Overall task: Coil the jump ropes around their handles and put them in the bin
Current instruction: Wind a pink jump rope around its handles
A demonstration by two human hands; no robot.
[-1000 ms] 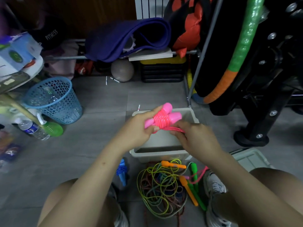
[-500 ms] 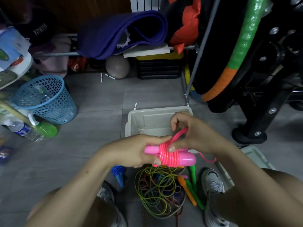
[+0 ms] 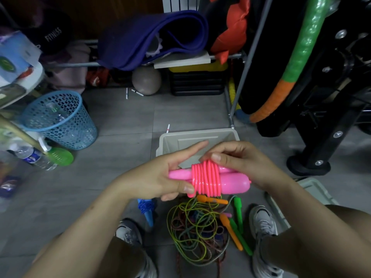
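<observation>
Your left hand [image 3: 158,177] curled in a grip, thumb pressing down, index finger extended, your right hand [image 3: 241,163] gripping from above, forearms converging, knees bent

Grey tiled floor [image 3: 124,117]; cluttered metal shelf [image 3: 80,64].

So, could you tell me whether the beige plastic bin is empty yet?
Apparently empty: the beige plastic bin shows only bare floor, though both hands hide its near part.

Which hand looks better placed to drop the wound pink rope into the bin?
Probably the left hand: it grips the pink rope by its handles just before the bin, while the right hand only pinches the coils.
</observation>
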